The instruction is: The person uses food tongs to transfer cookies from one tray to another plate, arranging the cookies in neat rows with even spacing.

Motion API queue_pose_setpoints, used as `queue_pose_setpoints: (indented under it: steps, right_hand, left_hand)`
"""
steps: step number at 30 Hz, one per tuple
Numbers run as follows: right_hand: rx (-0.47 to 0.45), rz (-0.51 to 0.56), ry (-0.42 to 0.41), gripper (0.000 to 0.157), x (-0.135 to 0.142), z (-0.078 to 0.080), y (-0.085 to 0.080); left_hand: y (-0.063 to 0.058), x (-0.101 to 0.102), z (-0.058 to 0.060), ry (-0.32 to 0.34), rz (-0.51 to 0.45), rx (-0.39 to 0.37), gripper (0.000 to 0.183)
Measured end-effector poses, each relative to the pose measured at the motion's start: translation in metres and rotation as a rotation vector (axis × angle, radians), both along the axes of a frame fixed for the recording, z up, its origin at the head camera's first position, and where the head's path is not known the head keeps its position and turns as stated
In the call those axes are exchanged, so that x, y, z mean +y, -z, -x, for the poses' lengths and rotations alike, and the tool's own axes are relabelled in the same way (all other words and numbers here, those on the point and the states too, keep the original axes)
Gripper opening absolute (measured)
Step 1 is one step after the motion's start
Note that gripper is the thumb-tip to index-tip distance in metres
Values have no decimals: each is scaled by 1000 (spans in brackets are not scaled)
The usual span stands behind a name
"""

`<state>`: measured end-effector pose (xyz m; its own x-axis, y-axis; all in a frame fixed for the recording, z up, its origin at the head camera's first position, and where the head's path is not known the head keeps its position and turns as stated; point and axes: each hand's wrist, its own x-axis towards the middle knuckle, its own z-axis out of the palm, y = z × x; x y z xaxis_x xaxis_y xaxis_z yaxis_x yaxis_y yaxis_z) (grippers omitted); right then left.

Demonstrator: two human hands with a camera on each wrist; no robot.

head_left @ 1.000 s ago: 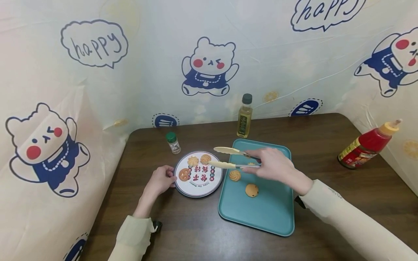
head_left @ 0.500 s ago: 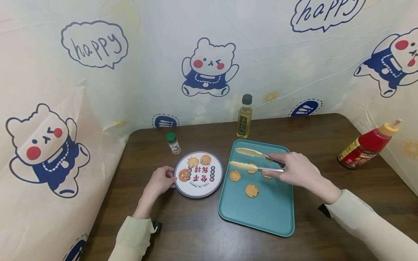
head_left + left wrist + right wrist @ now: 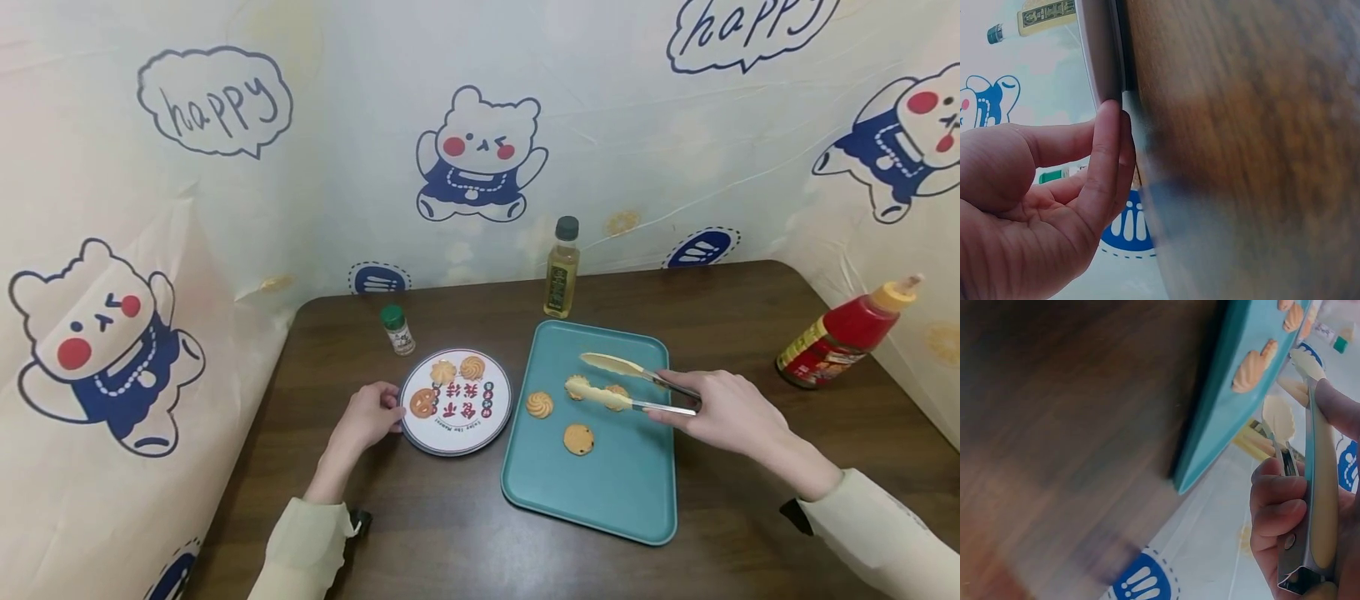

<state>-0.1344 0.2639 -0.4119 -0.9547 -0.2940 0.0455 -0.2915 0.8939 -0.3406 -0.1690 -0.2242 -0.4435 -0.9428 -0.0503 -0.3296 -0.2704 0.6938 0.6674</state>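
Observation:
My left hand (image 3: pixel 367 414) pinches the left rim of a round white plate (image 3: pixel 457 433) with a dark blue edge; thumb and fingertips meet at the rim in the left wrist view. Three cookies lie on the plate, one of them pretzel-shaped (image 3: pixel 423 402). In my right hand (image 3: pixel 723 408) is a pair of food tongs (image 3: pixel 645 406) with cream tips and metal arms. The tips stand apart, nothing between them, over the right part of a teal tray (image 3: pixel 592 500). Several cookies sit on that tray, among them a swirl cookie (image 3: pixel 539 405) and a flat round one (image 3: pixel 578 439).
Behind the tray stands an oil bottle (image 3: pixel 561 271). A green-capped seasoning jar (image 3: pixel 398 331) is just beyond the plate. A red squeeze bottle (image 3: pixel 843 337) with a yellow cap stands at the right of the brown table (image 3: pixel 442 525). A printed cloth hangs around the back and sides.
My right hand has moved to the right with the tongs, from beside the plate's cookies to the tray's right side. The left hand and plate have stayed in place.

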Motion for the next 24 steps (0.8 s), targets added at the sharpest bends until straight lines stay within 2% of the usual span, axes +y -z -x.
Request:
queue_pose_setpoints:
  steps: [15,24]
  right_hand:
    - [-21,-10,57,81,27,-24,10]
    - [-29,-29,63,81,35,-29,11]
  left_hand:
    - [-1,0,-1,1,-1,8,41]
    - [0,0,-1,4,5,10,42]
